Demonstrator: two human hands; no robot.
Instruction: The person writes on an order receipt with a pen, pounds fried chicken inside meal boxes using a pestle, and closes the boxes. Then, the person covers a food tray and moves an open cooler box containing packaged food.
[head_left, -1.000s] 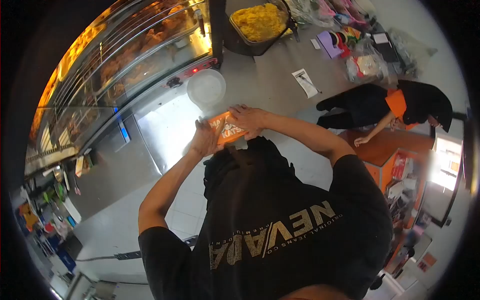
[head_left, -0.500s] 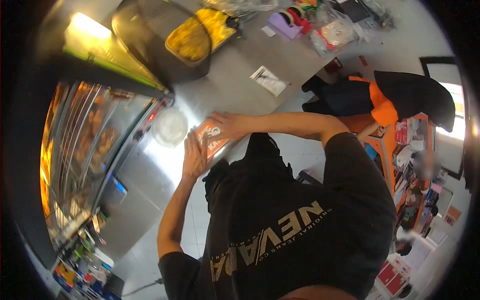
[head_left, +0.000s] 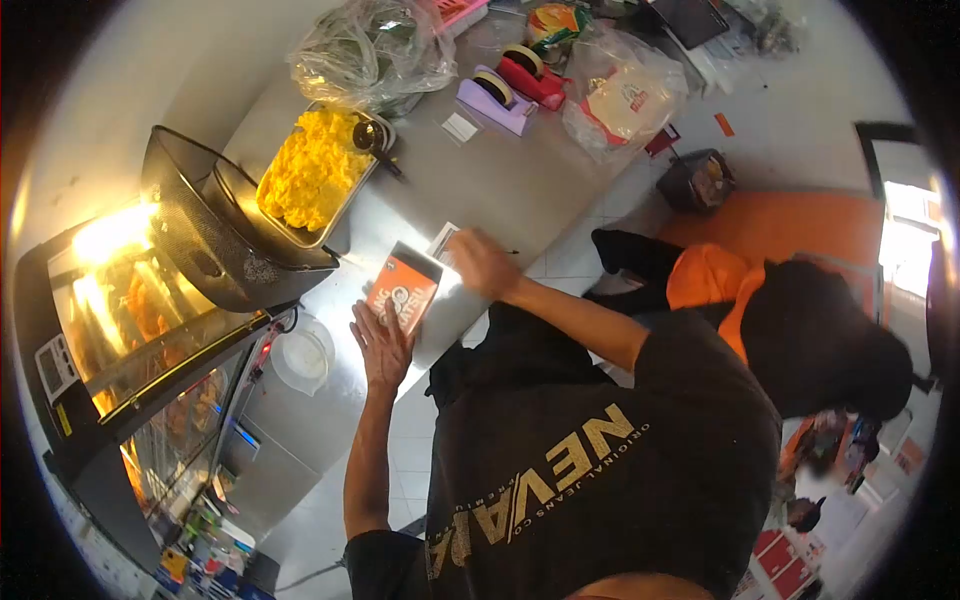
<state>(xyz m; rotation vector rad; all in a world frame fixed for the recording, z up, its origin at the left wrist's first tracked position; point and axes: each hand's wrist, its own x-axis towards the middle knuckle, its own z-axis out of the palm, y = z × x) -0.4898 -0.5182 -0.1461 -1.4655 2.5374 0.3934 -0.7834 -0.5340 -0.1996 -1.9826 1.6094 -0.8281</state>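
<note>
An orange and white carton [head_left: 402, 293] printed with "KATSU" sits near the edge of the metal counter [head_left: 280, 420]. My left hand [head_left: 384, 345] is on its lower left part, long fingers laid along the printed side, the thumb side partly hidden. Away from the carton, my right hand [head_left: 482, 264] is smeared by motion, so its fingers do not show clearly. Right beside and partly under it lies a white printed packet [head_left: 440, 242]. Left of the carton stands a round translucent tub [head_left: 302, 356].
A tray of yellow food [head_left: 312, 175] holds a black-handled utensil [head_left: 374, 140]. Beyond are purple [head_left: 498, 103] and red [head_left: 535, 80] tape dispensers and plastic bags [head_left: 372, 50]. A lit glass display case [head_left: 145, 310] flanks the left. Another person in dark and orange clothing [head_left: 715, 285] is at right.
The right hand has left the carton and moved to the white packet; the left hand stays on the carton. The view has turned, bringing more of the tray and display case into sight.
</note>
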